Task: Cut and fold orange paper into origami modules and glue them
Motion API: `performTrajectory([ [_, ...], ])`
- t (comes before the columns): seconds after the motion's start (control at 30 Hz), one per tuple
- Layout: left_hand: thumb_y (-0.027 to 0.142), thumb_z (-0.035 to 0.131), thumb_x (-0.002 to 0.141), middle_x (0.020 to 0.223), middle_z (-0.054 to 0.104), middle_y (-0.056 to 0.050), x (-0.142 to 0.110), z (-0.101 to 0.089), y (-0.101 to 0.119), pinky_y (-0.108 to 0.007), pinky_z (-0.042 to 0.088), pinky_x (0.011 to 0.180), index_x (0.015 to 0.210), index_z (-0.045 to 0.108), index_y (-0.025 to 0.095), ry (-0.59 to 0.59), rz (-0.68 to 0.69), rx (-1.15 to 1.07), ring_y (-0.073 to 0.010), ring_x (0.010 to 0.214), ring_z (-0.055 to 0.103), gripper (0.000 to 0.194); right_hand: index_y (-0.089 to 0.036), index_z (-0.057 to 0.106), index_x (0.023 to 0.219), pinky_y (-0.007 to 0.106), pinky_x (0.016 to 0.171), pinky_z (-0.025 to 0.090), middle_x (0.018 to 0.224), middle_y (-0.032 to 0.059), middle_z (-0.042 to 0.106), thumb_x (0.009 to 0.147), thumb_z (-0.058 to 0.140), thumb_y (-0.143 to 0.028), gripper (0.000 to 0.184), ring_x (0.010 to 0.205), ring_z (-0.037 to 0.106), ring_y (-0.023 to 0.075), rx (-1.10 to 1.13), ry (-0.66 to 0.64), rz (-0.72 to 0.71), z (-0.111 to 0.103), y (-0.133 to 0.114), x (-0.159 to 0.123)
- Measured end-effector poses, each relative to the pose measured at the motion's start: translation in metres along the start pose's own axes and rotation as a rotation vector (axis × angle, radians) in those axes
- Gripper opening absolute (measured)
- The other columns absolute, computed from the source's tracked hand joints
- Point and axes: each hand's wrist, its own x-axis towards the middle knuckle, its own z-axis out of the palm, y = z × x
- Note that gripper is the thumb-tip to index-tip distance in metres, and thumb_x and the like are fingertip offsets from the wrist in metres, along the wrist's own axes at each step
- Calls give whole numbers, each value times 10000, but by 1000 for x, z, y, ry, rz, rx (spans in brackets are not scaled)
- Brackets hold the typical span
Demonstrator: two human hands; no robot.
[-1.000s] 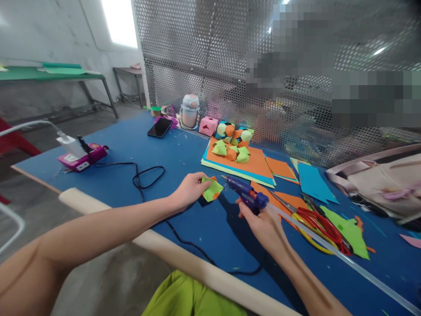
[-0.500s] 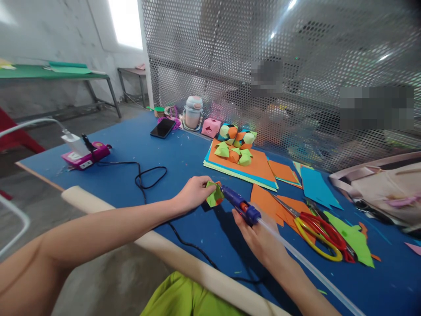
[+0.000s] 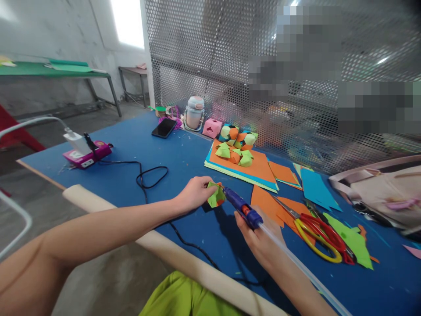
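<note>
My left hand [image 3: 196, 193] pinches a small folded paper piece [image 3: 216, 196], green with some orange, just above the table. A blue glue gun [image 3: 241, 205] is gripped in my right hand [image 3: 259, 235], a long clear glue stick [image 3: 296, 259] running out of its back end. The gun's nozzle points at the paper piece, at or very near its right edge; whether it touches I cannot tell. Farther back, several folded paper shapes [image 3: 235, 153] in green and orange rest on a stack of coloured paper [image 3: 263, 169].
On the blue table [image 3: 128, 140], scissors [image 3: 312, 235] and paper scraps [image 3: 350, 241] lie right of my right hand. A black cord [image 3: 194, 244] runs to a purple power strip [image 3: 87, 156]. Behind stand a bottle [image 3: 194, 114] and a phone [image 3: 164, 128]; a bag [image 3: 384, 188] is far right.
The view has shifted very slightly. Both hands keep their holds, the glue gun's nozzle still beside the folded paper piece.
</note>
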Motion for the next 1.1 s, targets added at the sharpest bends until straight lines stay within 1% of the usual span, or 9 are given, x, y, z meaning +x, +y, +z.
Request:
performTrajectory([
  [0.13, 328, 495, 735, 551, 470, 35, 0, -1, 0, -217, 295, 505, 664, 596, 138, 16, 10, 9, -102, 543, 409, 226, -212, 522, 767, 219, 462, 410, 592, -4, 593, 898, 439, -407, 249, 482, 583, 148, -17, 19, -19, -2, 0, -1],
  [0.3, 314, 491, 746, 569, 493, 29, 1, 0, -1, -216, 310, 516, 672, 598, 137, 20, 31, 30, -108, 564, 434, 219, -213, 515, 750, 220, 445, 398, 566, -10, 581, 898, 440, -408, 256, 454, 567, 147, -31, 4, -19, -2, 0, -1],
  [0.5, 299, 483, 753, 571, 509, 30, 1, 1, -3, -210, 319, 522, 672, 594, 142, -9, 45, 42, -110, 571, 452, 209, -208, 517, 788, 217, 471, 418, 614, 0, 609, 892, 455, -393, 221, 483, 583, 142, 9, 3, -32, -1, 1, -2],
  [0.8, 281, 474, 764, 544, 462, 40, 0, 0, -2, -211, 294, 520, 644, 574, 148, 5, 72, 87, -102, 554, 416, 205, -210, 525, 789, 224, 481, 430, 630, 11, 624, 892, 447, -404, 233, 507, 602, 152, 22, -4, -21, -2, 0, -2],
  [0.97, 275, 475, 762, 558, 465, 40, 0, -2, 0, -216, 290, 521, 664, 591, 146, 35, 71, 116, -101, 555, 404, 200, -210, 526, 772, 221, 468, 421, 595, 1, 603, 893, 448, -404, 242, 490, 591, 151, 0, -10, -10, -3, 1, -2],
  [1.1, 279, 471, 760, 551, 454, 41, 0, -2, 0, -218, 286, 519, 669, 597, 143, 31, 70, 118, -102, 553, 401, 207, -208, 527, 781, 221, 478, 427, 603, 3, 604, 892, 452, -410, 243, 497, 592, 150, 15, -5, -13, -3, 2, -2],
])
